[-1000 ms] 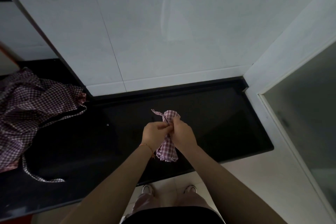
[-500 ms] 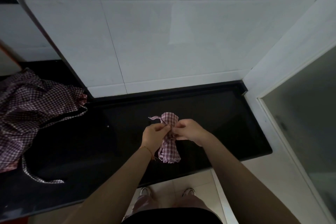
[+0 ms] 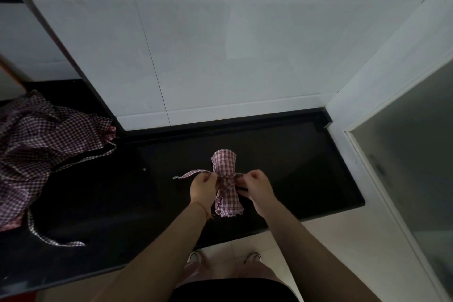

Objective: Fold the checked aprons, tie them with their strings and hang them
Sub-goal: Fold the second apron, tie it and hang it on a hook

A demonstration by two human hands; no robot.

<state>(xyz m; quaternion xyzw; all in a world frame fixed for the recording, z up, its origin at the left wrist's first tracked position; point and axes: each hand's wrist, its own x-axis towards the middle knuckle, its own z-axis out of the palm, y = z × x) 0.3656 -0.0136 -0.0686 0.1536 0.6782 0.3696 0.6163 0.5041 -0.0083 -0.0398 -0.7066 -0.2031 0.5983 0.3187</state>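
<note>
Bundle of pink-and-white checked apron, rolled into a short upright cylinder, centre of frame, held just above or against a black counter; contact with the surface not discernible. String wound round the middle of the roll, crossing diagonally down its lower half. One loose string end sticking out to the left past the knuckles, flat and ribbon-like.

Left hand, left of the roll: fingers curled, pinching the string where it leaves the bundle. Thin cord bracelet at the wrist.

Right hand, right of the roll: fingers curled, pinching the other string end close against the cloth; that end itself mostly hidden by the fingers.

Second checked apron, left edge of frame: unfolded, heaped loosely on the same counter, well apart from the bundle. One of its strings trailing toward the lower left in a loop on the dark surface.

White tiled wall, upper half of frame, directly behind the counter. Frosted glass panel in a pale frame, right edge. Pale floor, lower right, with two shoe tips showing below the counter edge.
</note>
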